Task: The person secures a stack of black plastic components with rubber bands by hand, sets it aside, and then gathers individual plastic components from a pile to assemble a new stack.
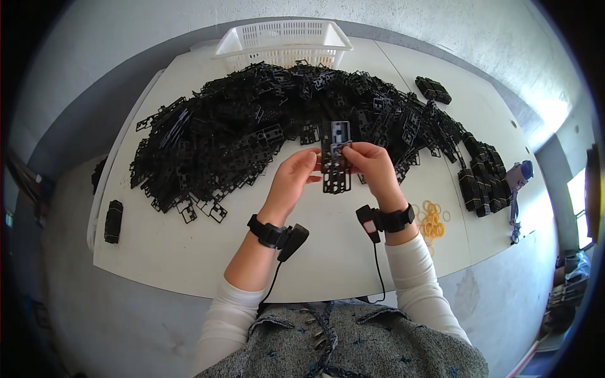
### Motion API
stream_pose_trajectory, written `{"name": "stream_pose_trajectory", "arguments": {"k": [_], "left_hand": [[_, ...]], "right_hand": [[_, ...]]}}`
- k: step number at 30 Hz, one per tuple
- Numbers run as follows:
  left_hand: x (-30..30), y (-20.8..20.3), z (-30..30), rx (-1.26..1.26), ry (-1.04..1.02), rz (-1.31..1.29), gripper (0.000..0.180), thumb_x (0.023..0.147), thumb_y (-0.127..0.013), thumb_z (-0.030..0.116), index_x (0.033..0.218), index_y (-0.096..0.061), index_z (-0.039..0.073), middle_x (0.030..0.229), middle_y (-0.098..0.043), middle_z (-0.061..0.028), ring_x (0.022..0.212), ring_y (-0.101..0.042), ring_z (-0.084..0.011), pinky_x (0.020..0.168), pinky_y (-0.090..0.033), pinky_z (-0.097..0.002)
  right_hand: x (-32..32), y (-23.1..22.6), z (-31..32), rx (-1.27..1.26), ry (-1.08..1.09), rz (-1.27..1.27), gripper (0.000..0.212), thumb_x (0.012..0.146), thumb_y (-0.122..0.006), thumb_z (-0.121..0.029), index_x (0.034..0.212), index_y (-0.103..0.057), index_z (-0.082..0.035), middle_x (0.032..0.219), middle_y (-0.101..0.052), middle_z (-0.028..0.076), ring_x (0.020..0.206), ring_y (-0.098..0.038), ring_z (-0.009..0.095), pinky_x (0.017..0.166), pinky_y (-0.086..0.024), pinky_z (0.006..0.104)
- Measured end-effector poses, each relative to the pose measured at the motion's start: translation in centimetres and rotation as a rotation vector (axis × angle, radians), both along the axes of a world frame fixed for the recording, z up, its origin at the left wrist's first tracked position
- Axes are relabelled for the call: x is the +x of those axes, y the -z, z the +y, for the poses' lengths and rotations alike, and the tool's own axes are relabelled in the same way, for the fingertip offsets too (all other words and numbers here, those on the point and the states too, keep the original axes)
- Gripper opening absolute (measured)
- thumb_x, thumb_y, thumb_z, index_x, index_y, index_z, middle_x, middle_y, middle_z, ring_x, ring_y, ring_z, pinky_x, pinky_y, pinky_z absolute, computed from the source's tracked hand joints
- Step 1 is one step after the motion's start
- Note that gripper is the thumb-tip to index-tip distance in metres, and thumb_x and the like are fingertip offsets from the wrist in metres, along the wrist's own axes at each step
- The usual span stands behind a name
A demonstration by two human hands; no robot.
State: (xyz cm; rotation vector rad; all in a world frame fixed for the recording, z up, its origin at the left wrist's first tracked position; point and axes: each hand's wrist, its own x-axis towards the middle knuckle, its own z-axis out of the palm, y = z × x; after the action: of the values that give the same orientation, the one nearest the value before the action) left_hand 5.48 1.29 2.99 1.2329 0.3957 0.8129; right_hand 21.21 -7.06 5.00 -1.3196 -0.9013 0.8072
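Observation:
My left hand (pixel 295 177) and my right hand (pixel 373 165) together hold a stack of flat black plastic frame parts (pixel 336 157) upright above the white table (pixel 189 252). Thumbs press on the front of the stack, fingers wrap behind it. Just beyond the hands lies a big heap of the same black frame parts (pixel 252 126), spread across the table's far half. Each wrist wears a black band with a small device and a cable.
A white slotted basket (pixel 283 39) stands at the far edge. Bundled stacks of black parts (pixel 482 179) line the right side, another bundle (pixel 113 220) lies at the left. Yellow rubber bands (pixel 432 220) lie by my right wrist. A blue-grey tool (pixel 519 176) rests at the right edge.

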Motion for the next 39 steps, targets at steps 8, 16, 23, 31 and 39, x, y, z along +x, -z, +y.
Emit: {"name": "stream_pose_trajectory", "arguments": {"k": [8, 16, 23, 31, 39], "left_hand": [[-0.6, -1.0, 0.3, -0.016, 0.034, 0.024, 0.025, 0.093, -0.049, 0.019, 0.104, -0.061, 0.0, 0.089, -0.065, -0.0036, 0.077, -0.061, -0.0087, 0.067, -0.05, -0.0217], [-0.2, -1.1, 1.2, 0.003, -0.19, 0.072, 0.02, 0.09, -0.055, 0.018, 0.094, -0.062, 0.0, 0.082, -0.063, -0.0025, 0.07, -0.061, -0.0079, 0.06, -0.049, -0.0198], [-0.3, 0.1, 2.3, -0.169, -0.02, 0.12, 0.023, 0.091, -0.054, 0.023, 0.094, -0.061, 0.001, 0.09, -0.065, -0.0071, 0.075, -0.063, -0.0121, 0.061, -0.051, -0.0228], [0.5, 0.9, 1.3, -0.08, 0.019, 0.084, 0.022, 0.09, -0.055, 0.017, 0.103, -0.061, 0.0, 0.094, -0.064, -0.0069, 0.076, -0.06, -0.0102, 0.063, -0.048, -0.0217], [0.3, -0.7, 0.5, 0.371, 0.006, 0.251, 0.031, 0.084, -0.06, 0.007, 0.115, -0.058, 0.001, 0.115, -0.057, -0.0071, 0.083, -0.056, -0.0092, 0.068, -0.046, -0.0218]], "right_hand": [[-1.3, 1.1, 1.3, 0.117, 0.073, -0.269, 0.017, 0.087, -0.058, -0.012, 0.092, -0.064, 0.004, 0.076, -0.063, 0.001, 0.065, -0.058, 0.007, 0.061, -0.048, 0.0207], [-0.8, 0.2, 1.0, 0.1, 0.129, -0.04, 0.018, 0.086, -0.06, -0.012, 0.093, -0.062, 0.004, 0.072, -0.061, 0.001, 0.063, -0.055, 0.007, 0.062, -0.046, 0.0197], [5.3, 2.8, 0.3, -0.277, 0.427, -0.637, 0.026, 0.082, -0.065, -0.019, 0.096, -0.06, 0.003, 0.078, -0.061, 0.006, 0.068, -0.056, 0.013, 0.061, -0.046, 0.0257], [-0.7, 1.3, 1.2, -0.069, 0.092, -0.404, 0.034, 0.086, -0.06, -0.02, 0.109, -0.054, 0.003, 0.087, -0.061, 0.004, 0.074, -0.058, 0.01, 0.063, -0.047, 0.0242], [-2.1, -0.5, 0.6, -0.047, -0.067, -0.034, 0.024, 0.088, -0.056, -0.017, 0.103, -0.054, 0.001, 0.091, -0.06, 0.005, 0.082, -0.059, 0.011, 0.068, -0.051, 0.0246]]}}
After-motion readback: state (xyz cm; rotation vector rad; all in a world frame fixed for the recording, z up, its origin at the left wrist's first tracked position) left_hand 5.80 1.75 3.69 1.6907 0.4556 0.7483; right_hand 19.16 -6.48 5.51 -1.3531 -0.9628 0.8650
